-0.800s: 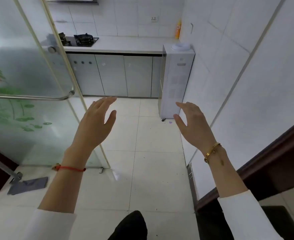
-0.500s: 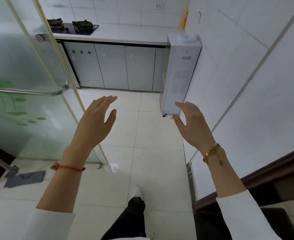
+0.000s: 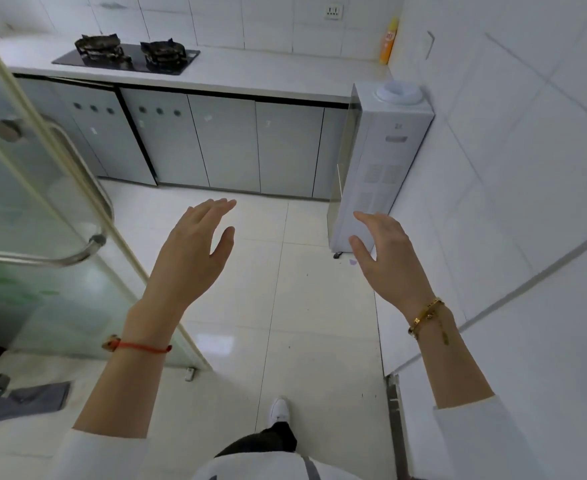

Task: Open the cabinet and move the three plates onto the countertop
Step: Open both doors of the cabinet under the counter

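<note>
Grey cabinet doors (image 3: 223, 147) run in a row under the white countertop (image 3: 257, 77) at the far wall, all shut. No plates are visible. My left hand (image 3: 195, 254) is raised over the floor, fingers spread, holding nothing. My right hand (image 3: 385, 254) is up at the same height, also empty with fingers apart. Both hands are well short of the cabinets.
A glass door (image 3: 25, 209) with a metal handle (image 3: 77, 251) stands at my left. A white water dispenser (image 3: 375, 161) stands by the right wall. A black gas hob (image 3: 129, 57) and a yellow bottle (image 3: 389, 41) sit on the countertop. White tiled floor (image 3: 313, 306) lies ahead.
I have walked forward through the doorway; the cabinets and dispenser appear nearer and lower. Both hands keep the same raised, spread pose. My foot has stepped into view.
</note>
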